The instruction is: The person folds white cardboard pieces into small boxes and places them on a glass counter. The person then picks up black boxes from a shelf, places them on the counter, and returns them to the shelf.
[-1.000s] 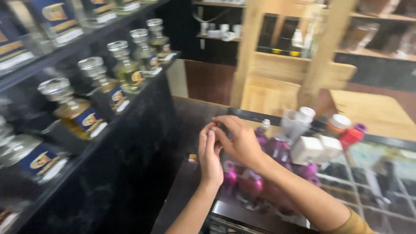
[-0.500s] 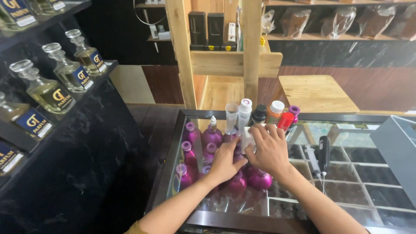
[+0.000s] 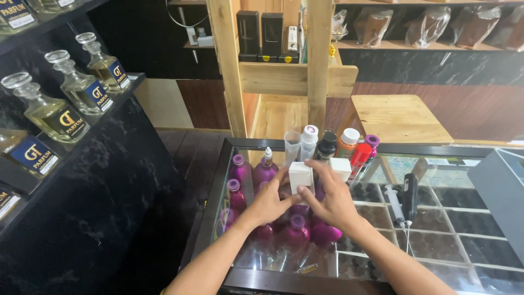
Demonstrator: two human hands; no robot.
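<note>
Both my hands meet over a cluster of round magenta bottles [image 3: 297,229] standing on a glass counter [image 3: 436,229]. My left hand [image 3: 270,201] and my right hand [image 3: 330,198] together hold a small white box [image 3: 301,176] just above the bottles, fingers on either side of it. A second white box [image 3: 340,167] sits just behind my right hand. A purple spray bottle [image 3: 265,168] stands to the left of the held box.
Behind the boxes stand a clear cup [image 3: 292,145], white, dark and orange-capped bottles [image 3: 327,146] and a red bottle [image 3: 359,158]. A syringe [image 3: 396,204] and a black tool [image 3: 410,195] lie to the right. Glass decanters [image 3: 82,87] line black shelves on the left.
The view has swung right and down from the shelves onto the counter. My hands moved from mid-air to the bottle cluster and now grip the white box.
</note>
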